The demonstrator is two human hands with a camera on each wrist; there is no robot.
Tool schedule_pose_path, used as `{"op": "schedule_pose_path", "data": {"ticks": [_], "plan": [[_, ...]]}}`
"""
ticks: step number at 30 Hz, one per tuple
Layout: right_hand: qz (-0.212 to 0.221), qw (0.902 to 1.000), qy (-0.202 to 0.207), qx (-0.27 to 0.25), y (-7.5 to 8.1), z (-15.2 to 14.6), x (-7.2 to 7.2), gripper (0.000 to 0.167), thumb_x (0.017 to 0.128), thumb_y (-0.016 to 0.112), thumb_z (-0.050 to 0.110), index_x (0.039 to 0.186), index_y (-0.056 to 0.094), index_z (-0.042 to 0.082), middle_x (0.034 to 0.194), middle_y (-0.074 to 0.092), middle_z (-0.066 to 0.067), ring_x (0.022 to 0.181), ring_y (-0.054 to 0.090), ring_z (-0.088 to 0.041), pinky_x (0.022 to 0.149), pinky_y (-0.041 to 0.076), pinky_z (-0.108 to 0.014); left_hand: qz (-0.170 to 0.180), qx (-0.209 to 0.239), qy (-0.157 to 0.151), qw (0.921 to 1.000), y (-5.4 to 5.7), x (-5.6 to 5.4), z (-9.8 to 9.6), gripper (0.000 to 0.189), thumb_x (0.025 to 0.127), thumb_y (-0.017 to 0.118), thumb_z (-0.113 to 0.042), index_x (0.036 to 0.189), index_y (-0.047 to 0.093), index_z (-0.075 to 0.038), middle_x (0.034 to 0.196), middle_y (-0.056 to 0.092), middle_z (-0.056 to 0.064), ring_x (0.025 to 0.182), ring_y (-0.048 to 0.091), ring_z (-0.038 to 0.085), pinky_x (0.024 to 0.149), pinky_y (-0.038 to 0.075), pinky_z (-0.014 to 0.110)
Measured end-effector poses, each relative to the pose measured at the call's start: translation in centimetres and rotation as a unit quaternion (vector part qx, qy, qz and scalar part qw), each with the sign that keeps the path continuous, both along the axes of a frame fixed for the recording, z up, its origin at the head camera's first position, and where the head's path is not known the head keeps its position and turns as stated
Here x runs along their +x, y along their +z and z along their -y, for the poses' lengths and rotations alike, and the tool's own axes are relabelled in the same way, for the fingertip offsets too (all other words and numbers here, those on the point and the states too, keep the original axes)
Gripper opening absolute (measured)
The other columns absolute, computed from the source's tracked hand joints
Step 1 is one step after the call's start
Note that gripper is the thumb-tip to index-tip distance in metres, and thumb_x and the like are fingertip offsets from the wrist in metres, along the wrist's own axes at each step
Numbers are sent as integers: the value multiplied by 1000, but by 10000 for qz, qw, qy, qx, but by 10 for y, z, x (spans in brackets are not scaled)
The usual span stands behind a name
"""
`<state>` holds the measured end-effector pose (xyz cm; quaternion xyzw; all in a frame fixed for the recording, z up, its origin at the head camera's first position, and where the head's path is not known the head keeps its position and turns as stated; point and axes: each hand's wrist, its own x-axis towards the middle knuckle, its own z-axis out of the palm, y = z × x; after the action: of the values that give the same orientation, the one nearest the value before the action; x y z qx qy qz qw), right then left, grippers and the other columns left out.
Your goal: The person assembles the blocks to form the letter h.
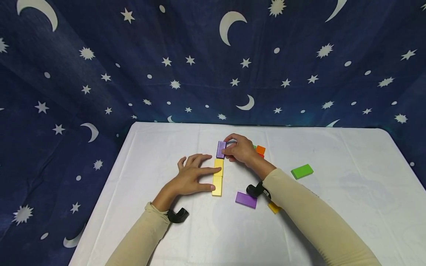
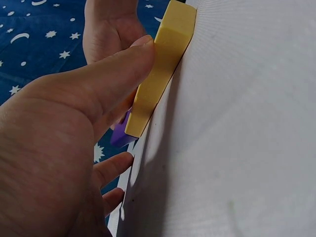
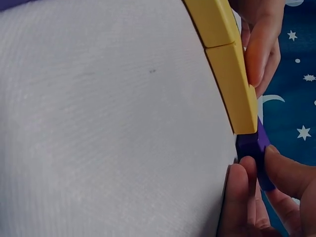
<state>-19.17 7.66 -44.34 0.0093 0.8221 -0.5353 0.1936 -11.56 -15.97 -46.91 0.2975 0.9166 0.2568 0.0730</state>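
Two yellow blocks lie end to end on the white table: the far one [image 1: 218, 163] and the near one [image 1: 217, 189]. My left hand [image 1: 190, 178] rests on them from the left, index finger on the far block and thumb on the near one, its other fingers spread. Just beyond the yellow row, my right hand [image 1: 243, 149] pinches a purple block [image 1: 221, 149] between thumb and fingers. In the right wrist view this purple block [image 3: 253, 146] lines up with the yellow row's end; whether they touch I cannot tell.
Right of the row lie another purple block [image 1: 246, 200] and an amber block [image 1: 274, 208], partly under the right forearm. A green block [image 1: 302, 171] lies farther right. Behind the right hand are an orange block [image 1: 260, 149] and partly hidden red and green ones.
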Motion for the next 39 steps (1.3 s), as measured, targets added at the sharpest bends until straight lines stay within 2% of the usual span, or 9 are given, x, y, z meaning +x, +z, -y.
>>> {"op": "schedule_pose_path", "data": {"ticks": [11,18,26,33,39], "plan": [[451,9985,63,-299,0,-3,-6,38,89,79,14,123,63,15,81,72,-6,64,66,-14,59,57,-25,25,6,11,10000,0,0,0,60,84,73,-61,141,58,-48,160,36,2,147,23,34,109,1,73],[707,9972,105,-222,3,-3,-9,38,90,79,15,125,63,15,81,70,-6,66,66,-14,59,57,-24,39,-67,16,10000,-1,0,0,60,85,73,-61,142,57,-49,161,35,1,147,22,33,110,1,72],[701,9968,241,-282,1,-5,-9,40,89,79,13,126,64,10,80,70,-5,68,67,-13,61,57,-24,-23,-23,23,10000,0,1,0,60,84,75,-59,140,60,-46,160,36,3,147,23,35,109,2,74],[816,9949,574,-144,5,-10,-9,49,88,79,13,133,61,12,90,69,-5,74,66,-14,65,56,-23,20,-67,27,10000,-1,0,-1,60,85,74,-60,141,59,-47,160,36,1,148,22,33,110,1,74],[583,9960,675,6,3,-11,-9,51,85,81,12,132,62,12,89,65,-4,72,62,-14,66,54,-23,61,-48,27,10000,0,0,-1,60,85,74,-60,141,58,-47,161,35,2,148,22,34,110,2,74]]}}
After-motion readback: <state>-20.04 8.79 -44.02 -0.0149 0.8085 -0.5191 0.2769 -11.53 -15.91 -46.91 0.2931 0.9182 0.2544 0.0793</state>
